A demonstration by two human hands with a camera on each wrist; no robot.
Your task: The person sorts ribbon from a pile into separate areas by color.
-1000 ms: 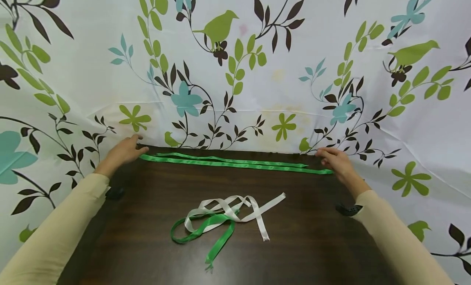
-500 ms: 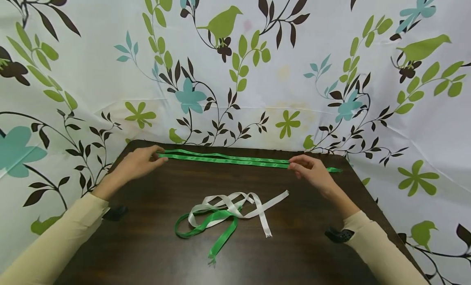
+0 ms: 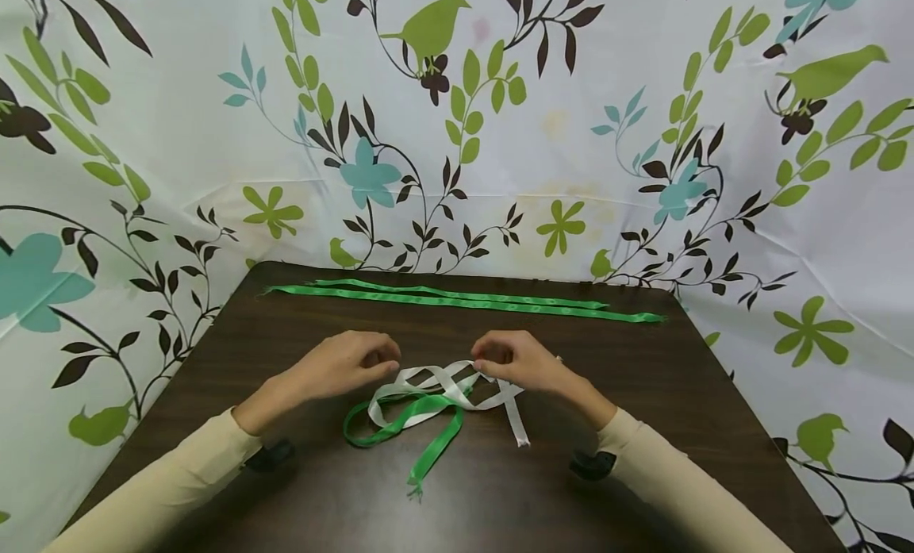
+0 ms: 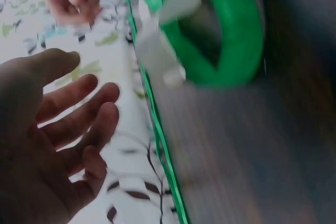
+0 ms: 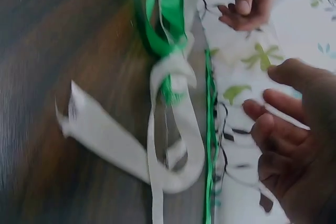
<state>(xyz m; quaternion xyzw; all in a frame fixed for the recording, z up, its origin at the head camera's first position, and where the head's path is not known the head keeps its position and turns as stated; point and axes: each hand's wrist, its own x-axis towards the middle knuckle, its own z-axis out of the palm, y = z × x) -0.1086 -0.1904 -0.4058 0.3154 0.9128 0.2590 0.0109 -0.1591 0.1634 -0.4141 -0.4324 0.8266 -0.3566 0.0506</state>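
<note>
A white ribbon (image 3: 513,418) lies in loose loops mid-table, tangled with a looped green ribbon (image 3: 437,450) whose frayed end points toward me. My left hand (image 3: 350,364) hovers at the pile's left, its fingers loosely bent and holding nothing, as the left wrist view shows. Over the right side of the white loops is my right hand (image 3: 520,361), also with relaxed fingers and nothing between them in the right wrist view. Along the back edge stretch two straight green ribbons (image 3: 457,297), side by side, out of both hands' grasp.
The dark wooden table (image 3: 286,489) has rounded back corners. Right behind it hangs a white cloth (image 3: 443,212) printed with leaves, birds and flowers. Dark wrist cameras sit under both wrists.
Both hands have left the green ribbons at the back edge and come inward and nearer to the tangled pile. Those two ribbons now lie straight, released.
</note>
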